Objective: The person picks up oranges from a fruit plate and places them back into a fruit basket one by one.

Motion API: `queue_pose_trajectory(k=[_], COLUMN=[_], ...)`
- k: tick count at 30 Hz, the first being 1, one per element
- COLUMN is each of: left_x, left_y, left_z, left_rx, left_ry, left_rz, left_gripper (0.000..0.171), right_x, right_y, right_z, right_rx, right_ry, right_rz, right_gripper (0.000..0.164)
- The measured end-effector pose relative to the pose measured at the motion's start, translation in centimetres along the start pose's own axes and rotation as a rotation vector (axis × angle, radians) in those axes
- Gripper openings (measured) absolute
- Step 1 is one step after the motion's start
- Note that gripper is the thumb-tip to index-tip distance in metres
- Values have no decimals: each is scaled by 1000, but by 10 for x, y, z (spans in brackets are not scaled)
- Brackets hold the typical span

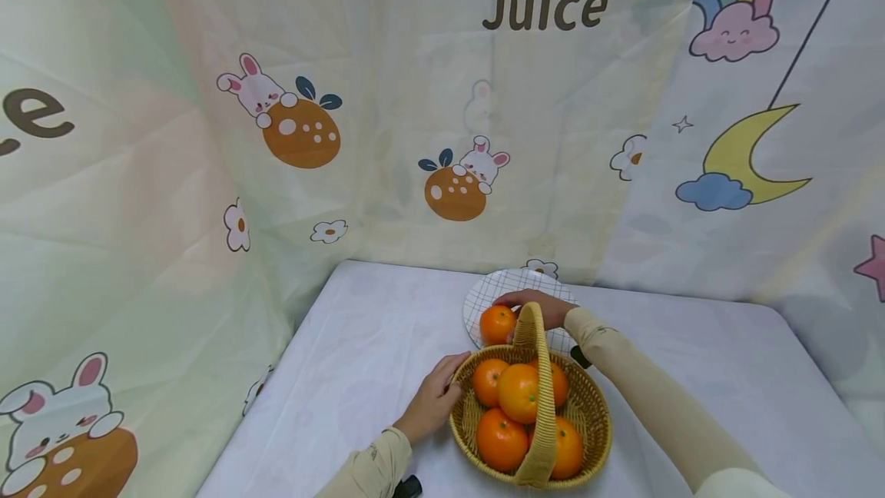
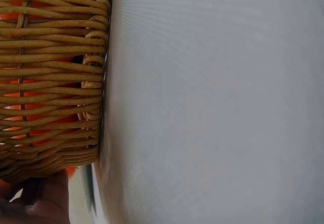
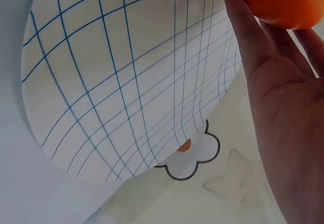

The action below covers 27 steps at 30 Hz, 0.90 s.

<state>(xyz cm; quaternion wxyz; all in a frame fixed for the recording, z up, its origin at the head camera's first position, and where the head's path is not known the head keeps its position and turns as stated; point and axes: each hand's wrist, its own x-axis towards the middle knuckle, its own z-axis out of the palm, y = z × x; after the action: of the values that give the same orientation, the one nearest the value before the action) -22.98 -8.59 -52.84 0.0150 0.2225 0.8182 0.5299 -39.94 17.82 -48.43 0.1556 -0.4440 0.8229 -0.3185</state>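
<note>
My right hand (image 1: 542,307) grips an orange (image 1: 496,325) over the near-left part of a round white plate (image 1: 480,294) with a blue grid pattern. In the right wrist view the fingers curve about the orange (image 3: 283,3), beside the plate (image 3: 111,82). My left hand (image 1: 432,400) holds the left rim of a wicker basket (image 1: 600,425), thumb on the rim. Several oranges (image 1: 502,439) lie in the basket, under its tall arched handle (image 1: 545,413). From the left wrist, the woven basket side (image 2: 50,72) shows, with the left hand (image 2: 43,201) at its lower end.
A white cloth covers the table (image 1: 387,329). Behind the plate hangs a printed curtain (image 1: 387,98) with rabbits and fruit, and it also closes off the left and right sides. The basket handle stands up close in front of the right hand.
</note>
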Motion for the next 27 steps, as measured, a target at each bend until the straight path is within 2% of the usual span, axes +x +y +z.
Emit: queue_pose_trajectory(k=[4,7,12,14,15,21,22,27], left_x=[2,2,3,2,1,1,2,4], left_y=[-19,-25,-27,-27,-21,-24,-29,-31], left_z=[6,7,5,6,5,5,6,7], left_rx=[18,10,1,6,-1,-20,-16,-10], left_ry=[7,3,1,1,1,-4,-2,1], left_rz=[-7,-7,-23,-24,-29,-26,-22,-6], left_gripper=[52,51,52,53,53,52,53,53], right_x=[-11,-23,-51,-64,-71,-109,-114,-126], right_y=[-1,-1,1,3,4,5,4,0], right_z=[-6,-11,-22,-27,-29,-41,-42,-44], right_rx=[-52,15,131,129,132,153,156,194], right_ry=[35,45,74,94,106,162,169,182], right_rz=[78,127,219,240,259,344,355,359], right_gripper=[57,55,67,68,69,70,70,71])
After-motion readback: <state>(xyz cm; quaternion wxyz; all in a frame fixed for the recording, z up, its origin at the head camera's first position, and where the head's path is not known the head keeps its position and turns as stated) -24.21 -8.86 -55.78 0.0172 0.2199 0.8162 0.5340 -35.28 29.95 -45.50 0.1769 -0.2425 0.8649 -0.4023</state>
